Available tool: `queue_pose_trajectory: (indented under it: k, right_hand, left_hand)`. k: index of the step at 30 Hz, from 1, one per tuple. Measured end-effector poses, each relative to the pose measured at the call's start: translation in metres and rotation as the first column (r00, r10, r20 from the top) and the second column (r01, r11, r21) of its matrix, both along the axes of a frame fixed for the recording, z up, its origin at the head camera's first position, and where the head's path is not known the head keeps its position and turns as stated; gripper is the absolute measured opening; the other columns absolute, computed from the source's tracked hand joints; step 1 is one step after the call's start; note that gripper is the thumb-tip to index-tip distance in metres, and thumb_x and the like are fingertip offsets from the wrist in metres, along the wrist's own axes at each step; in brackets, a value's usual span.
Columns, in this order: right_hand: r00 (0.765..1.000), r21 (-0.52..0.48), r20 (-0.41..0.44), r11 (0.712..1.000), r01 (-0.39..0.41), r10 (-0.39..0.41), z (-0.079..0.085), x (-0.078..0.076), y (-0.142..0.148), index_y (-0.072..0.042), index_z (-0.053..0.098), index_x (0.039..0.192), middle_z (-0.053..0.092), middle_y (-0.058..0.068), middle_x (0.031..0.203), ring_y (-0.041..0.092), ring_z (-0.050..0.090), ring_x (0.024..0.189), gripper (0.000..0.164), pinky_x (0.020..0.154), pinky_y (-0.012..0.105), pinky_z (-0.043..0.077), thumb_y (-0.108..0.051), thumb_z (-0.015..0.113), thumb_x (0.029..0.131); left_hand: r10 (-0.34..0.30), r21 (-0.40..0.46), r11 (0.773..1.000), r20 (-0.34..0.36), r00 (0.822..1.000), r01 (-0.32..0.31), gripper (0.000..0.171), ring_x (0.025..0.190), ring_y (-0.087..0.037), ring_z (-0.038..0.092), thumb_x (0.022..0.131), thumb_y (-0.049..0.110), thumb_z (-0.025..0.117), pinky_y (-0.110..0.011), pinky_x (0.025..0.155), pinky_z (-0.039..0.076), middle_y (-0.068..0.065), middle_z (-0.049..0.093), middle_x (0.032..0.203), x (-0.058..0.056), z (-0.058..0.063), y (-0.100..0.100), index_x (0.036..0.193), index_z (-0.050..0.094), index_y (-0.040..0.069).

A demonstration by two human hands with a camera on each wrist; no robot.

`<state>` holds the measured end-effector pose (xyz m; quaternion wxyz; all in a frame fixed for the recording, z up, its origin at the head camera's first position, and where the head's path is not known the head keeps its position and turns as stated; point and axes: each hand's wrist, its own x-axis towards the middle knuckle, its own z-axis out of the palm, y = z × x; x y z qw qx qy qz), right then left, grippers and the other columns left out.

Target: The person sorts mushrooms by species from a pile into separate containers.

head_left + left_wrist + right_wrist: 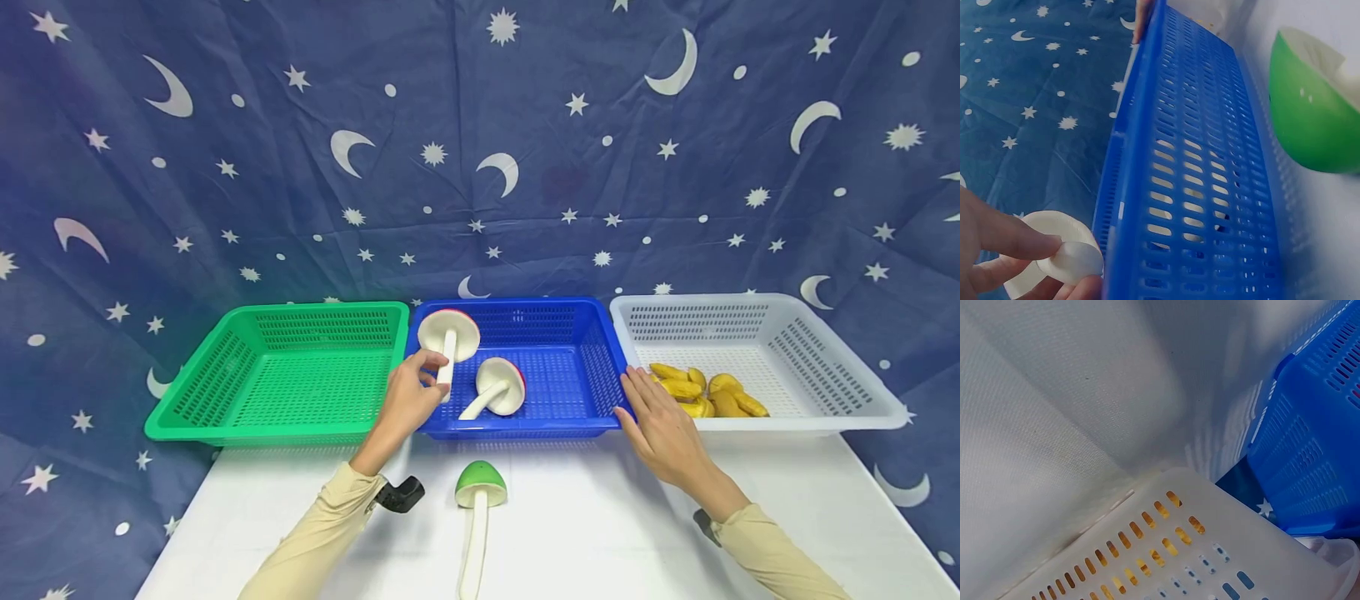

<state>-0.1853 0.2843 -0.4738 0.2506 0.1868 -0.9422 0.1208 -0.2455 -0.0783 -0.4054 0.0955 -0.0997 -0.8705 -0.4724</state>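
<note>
My left hand (411, 392) pinches the white stem of a toy mushroom (448, 333) between thumb and fingers, cap up, at the left side of the blue basket (517, 428). In the left wrist view, the thumb (1016, 236) presses the rounded stem end (1075, 261). A second mushroom (501, 387), with a red-edged cap, lies tilted inside the blue basket. My right hand (663, 429) lies with straight fingers at the near left corner of the white basket (810, 422), by the blue basket's right end; the right wrist view barely shows it.
A green-capped mushroom (480, 487) lies on the white table (577, 517) in front of the blue basket. The green basket (285, 433) stands to the left. Several yellow pieces (723, 398), some banana-shaped, lie in the white basket. A starry blue cloth (450, 167) hangs behind.
</note>
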Motion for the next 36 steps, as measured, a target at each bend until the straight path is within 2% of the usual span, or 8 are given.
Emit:
queue_pose_trajectory:
  k: [10,19,25,29,36]
  right_hand:
    - [1.000,-0.006,0.008,1.000,0.007,-0.007,-0.001,0.001,0.000,0.008,0.044,0.136,0.040,0.025,0.143,0.039,0.034,0.133,0.054,0.116,0.036,0.015,-0.029,0.048,0.097]
    - [1.000,-0.002,-0.001,1.000,0.002,-0.002,0.000,0.000,0.000,0.008,0.045,0.136,0.040,0.024,0.143,0.039,0.035,0.133,0.053,0.108,0.049,0.030,-0.028,0.049,0.097]
    - [1.000,-0.001,0.007,1.000,0.006,-0.006,0.000,0.000,0.000,0.008,0.045,0.136,0.040,0.023,0.143,0.039,0.035,0.132,0.053,0.109,0.048,0.029,-0.029,0.048,0.097]
    - [1.000,-0.001,0.021,1.000,0.005,-0.005,0.000,-0.001,-0.001,0.007,0.044,0.137,0.039,0.023,0.144,0.038,0.034,0.133,0.054,0.108,0.050,0.030,-0.029,0.048,0.097]
    - [1.000,-0.004,0.015,1.000,0.015,-0.015,0.001,0.000,0.000,0.007,0.044,0.136,0.040,0.023,0.143,0.038,0.035,0.133,0.053,0.109,0.048,0.029,-0.029,0.048,0.097]
  left_hand:
    - [-0.022,-0.089,0.996,0.019,1.000,0.024,0.032,0.071,-0.019,0.062,0.069,-0.003,0.065,-0.031,0.062,0.049,-0.011,0.067,0.092,-0.019,-0.013,0.007,0.101,0.065,0.004]
    - [-0.035,-0.134,0.990,0.070,0.997,0.044,0.026,0.072,-0.023,0.064,0.071,-0.005,0.063,-0.036,0.065,0.052,-0.015,0.066,0.088,-0.032,-0.019,0.009,0.096,0.063,0.002]
    - [-0.038,-0.200,0.979,0.041,0.998,0.045,0.020,0.077,-0.026,0.057,0.068,-0.004,0.059,-0.037,0.068,0.047,-0.012,0.063,0.081,-0.038,-0.026,0.013,0.086,0.065,0.001]
    - [-0.040,-0.239,0.970,0.060,0.997,0.054,0.020,0.077,-0.026,0.055,0.067,-0.004,0.058,-0.035,0.067,0.046,-0.010,0.060,0.077,-0.041,-0.032,0.016,0.084,0.066,0.001]
    - [-0.101,-0.321,0.941,0.035,0.994,0.107,0.016,0.072,-0.023,0.055,0.068,-0.006,0.057,-0.034,0.064,0.047,-0.008,0.059,0.072,-0.041,-0.034,0.018,0.080,0.066,0.000]
